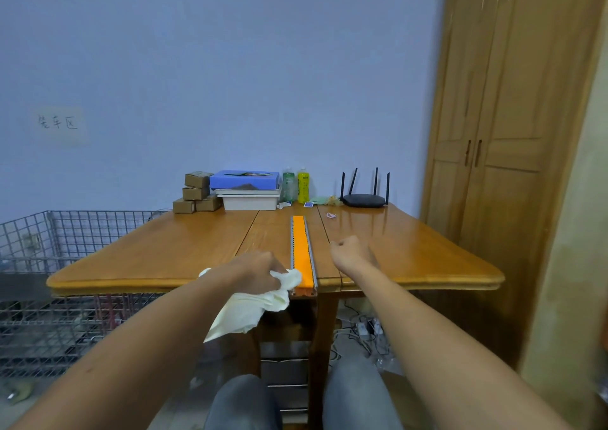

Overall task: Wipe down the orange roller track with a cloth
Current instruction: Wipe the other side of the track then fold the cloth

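Note:
The orange roller track lies lengthwise on the wooden table, between grey metal side rails, its near end at the table's front edge. My left hand grips a pale yellow cloth, which touches the track's near left side and hangs down over the table edge. My right hand rests on the table just right of the track, fingers curled into a loose fist, holding nothing.
At the table's back stand small cardboard boxes, a blue folder on white trays, two bottles and a black router. A wire cage is on the left, a wooden wardrobe on the right.

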